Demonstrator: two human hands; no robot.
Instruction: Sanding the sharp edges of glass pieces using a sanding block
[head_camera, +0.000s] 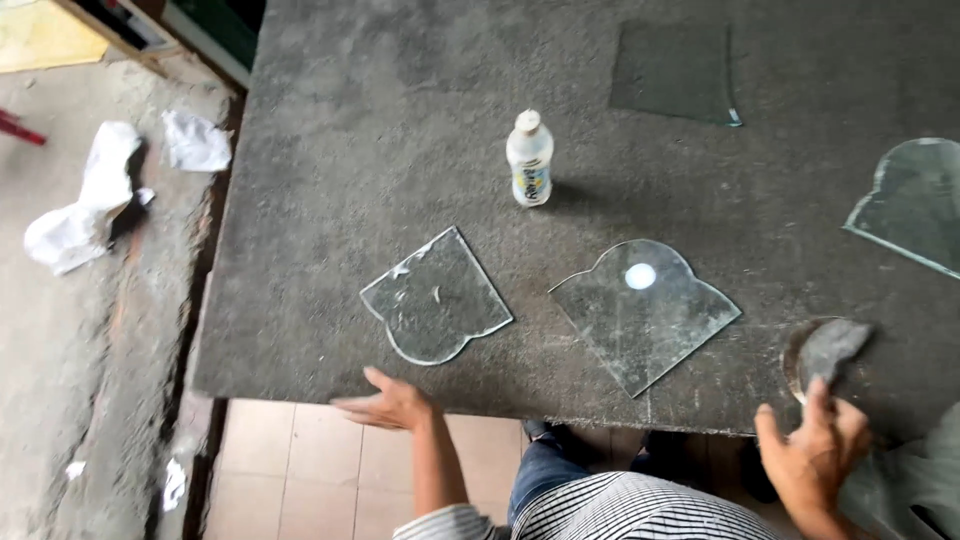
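**Glass pieces laid out on a dark worktable**

Tabletop (420, 120), dark grey and rough, was seen filling most of the view, and every other place is given from it. Beyond its left edge a concrete floor (90, 330) was shown, with crumpled white rags (85, 200) lying on it; below its near edge, pale tiles (300, 460) were visible. On the table's far right part a squarish glass pane (672, 72) was laid flat, and at its right edge a curved glass piece (912, 200) was cut off by the frame.

Near the table's front edge two scalloped glass pieces were laid side by side, apart from each other. The right scalloped piece (645, 315) was marked by a small white round spot, and the left scalloped piece (436, 297) was set just inward from the near edge. Behind and between them, toward the table's middle, a small plastic bottle (530, 160) with a white cap was stood upright.

At the table's front right corner a dark rag (832, 348) was held over a round dish (795, 360), little of which could be made out. The right hand (815, 450) was pinched on the rag's lower end, fingers drawn together around it. The left hand (390, 405) was spread flat, fingers extended and blurred, at the table's near edge just in front of the left scalloped piece; whether it touched the edge could not be told. A striped sleeve (620, 515) was seen below the table's edge.
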